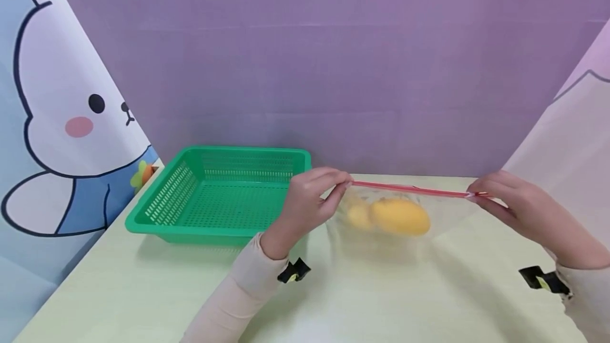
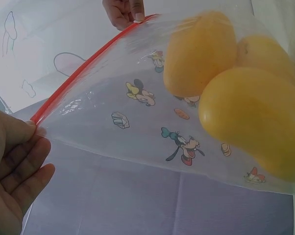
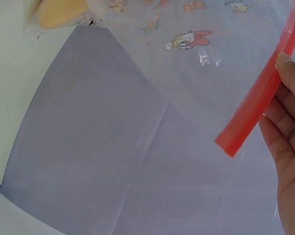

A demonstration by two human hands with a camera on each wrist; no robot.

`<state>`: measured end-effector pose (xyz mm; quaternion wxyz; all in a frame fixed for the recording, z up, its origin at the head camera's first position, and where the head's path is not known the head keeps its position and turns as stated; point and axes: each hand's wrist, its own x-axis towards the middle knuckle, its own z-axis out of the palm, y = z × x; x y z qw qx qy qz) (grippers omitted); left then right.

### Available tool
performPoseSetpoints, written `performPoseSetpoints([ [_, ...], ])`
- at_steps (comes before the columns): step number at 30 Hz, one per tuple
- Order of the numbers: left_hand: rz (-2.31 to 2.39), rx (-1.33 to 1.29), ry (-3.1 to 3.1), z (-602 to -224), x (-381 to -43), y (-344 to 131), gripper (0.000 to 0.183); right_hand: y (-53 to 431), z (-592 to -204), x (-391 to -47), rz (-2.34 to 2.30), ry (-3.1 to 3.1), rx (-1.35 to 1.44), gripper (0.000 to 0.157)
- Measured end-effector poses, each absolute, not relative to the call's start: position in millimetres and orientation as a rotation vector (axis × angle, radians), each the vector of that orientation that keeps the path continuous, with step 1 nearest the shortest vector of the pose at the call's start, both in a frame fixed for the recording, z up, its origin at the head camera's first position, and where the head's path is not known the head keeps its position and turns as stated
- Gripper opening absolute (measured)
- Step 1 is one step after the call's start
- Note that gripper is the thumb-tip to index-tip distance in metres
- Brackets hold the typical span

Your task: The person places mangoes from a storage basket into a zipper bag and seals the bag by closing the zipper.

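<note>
A clear zip bag [image 2: 93, 125] printed with small cartoon figures hangs between my two hands, its red zip strip [image 1: 414, 190] stretched along the top. My left hand [image 1: 308, 201] pinches the strip's left end between thumb and forefinger. At the other end, my right hand [image 1: 521, 213] pinches it a little in from the tip, as the right wrist view shows. Yellow mangoes [image 2: 258, 117] lie at the bottom of the bag; three show in the left wrist view, bunched together and overlapping. From the head, one large mango [image 1: 402, 217] stands out through the plastic.
A green plastic basket [image 1: 216, 235] with slotted walls stands on the pale table [image 1: 371, 300], just left of my left hand. A purple cloth backdrop [image 1: 333, 68] rises behind the table. At the left is a panel [image 1: 57, 136] with a cartoon animal.
</note>
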<state>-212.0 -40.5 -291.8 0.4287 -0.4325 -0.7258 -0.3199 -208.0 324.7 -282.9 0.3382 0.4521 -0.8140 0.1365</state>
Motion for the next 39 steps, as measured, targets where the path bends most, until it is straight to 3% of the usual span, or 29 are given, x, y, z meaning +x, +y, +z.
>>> performPoseSetpoints([
  [39,-0.791,-1.084,-1.831,-292.5,-213.9,-39.1,0.008,360.4,-298.2,-213.0,0.45,-2.116,1.123,0.051],
])
